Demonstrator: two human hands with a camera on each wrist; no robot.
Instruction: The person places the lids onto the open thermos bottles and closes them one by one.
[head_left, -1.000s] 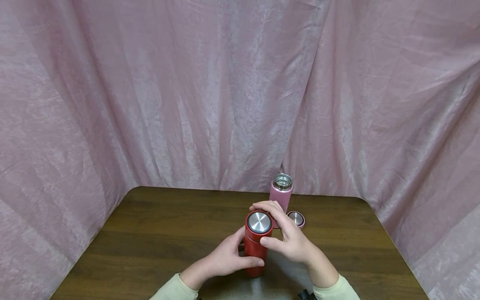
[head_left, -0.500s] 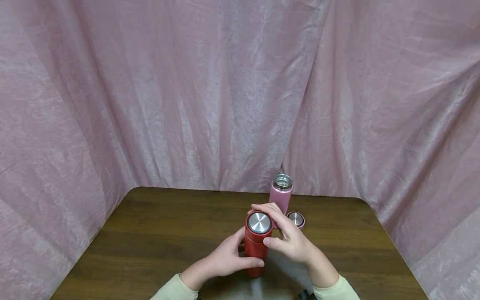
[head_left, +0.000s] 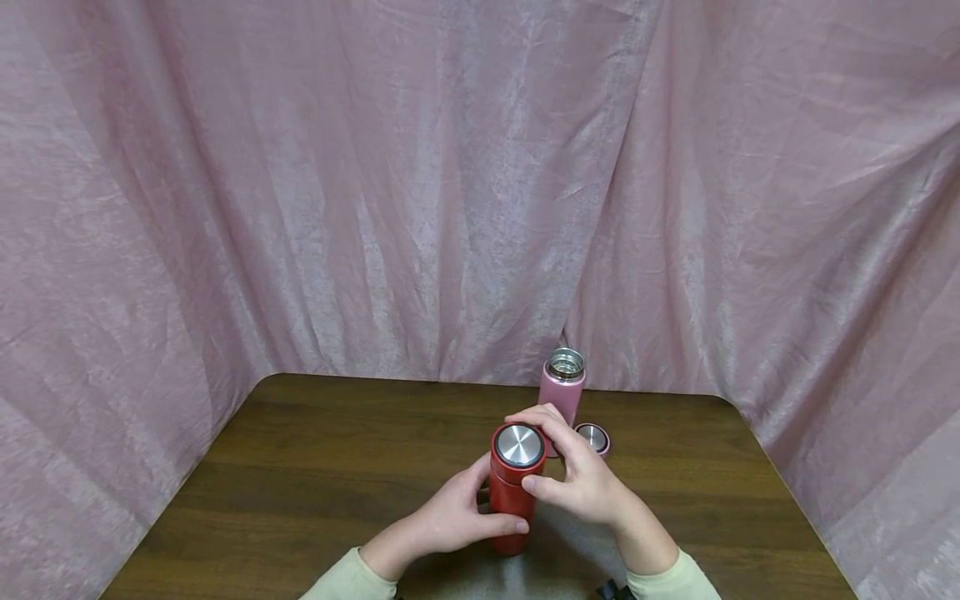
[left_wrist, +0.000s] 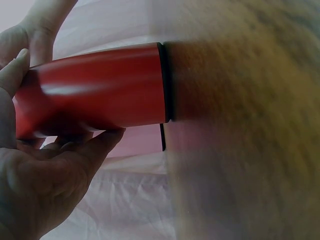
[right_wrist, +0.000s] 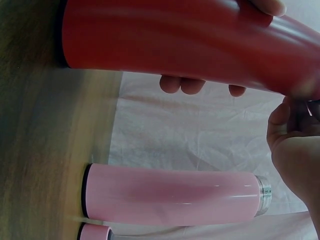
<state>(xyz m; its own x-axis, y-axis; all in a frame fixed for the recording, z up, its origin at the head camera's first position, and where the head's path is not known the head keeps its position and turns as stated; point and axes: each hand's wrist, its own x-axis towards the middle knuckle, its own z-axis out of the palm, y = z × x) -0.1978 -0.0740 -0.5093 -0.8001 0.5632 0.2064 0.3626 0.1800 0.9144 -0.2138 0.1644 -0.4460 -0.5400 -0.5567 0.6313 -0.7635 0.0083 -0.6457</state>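
A red thermos (head_left: 512, 500) stands upright near the front of the table, its black base (left_wrist: 166, 82) down on the wood in the left wrist view. My left hand (head_left: 459, 515) grips its body from the left, thumb across the front and fingers behind. On the red lid, which has a round silver top (head_left: 519, 445), my right hand (head_left: 573, 477) has its thumb in front and fingers round the far side. The lid sits on the bottle; whether its thread is engaged is hidden. Fingertips of the left hand show past the bottle in the right wrist view.
Behind the right hand stands a pink thermos (right_wrist: 170, 195) with its steel mouth uncovered. Its pink lid (head_left: 593, 437) lies beside it to the right, silver top up. The brown wooden table (head_left: 337, 450) ends at a pink curtain (head_left: 420, 208).
My right thumb and fingers have shifted slightly round the red lid. The left hand, the red thermos body and the pink thermos have kept their places.
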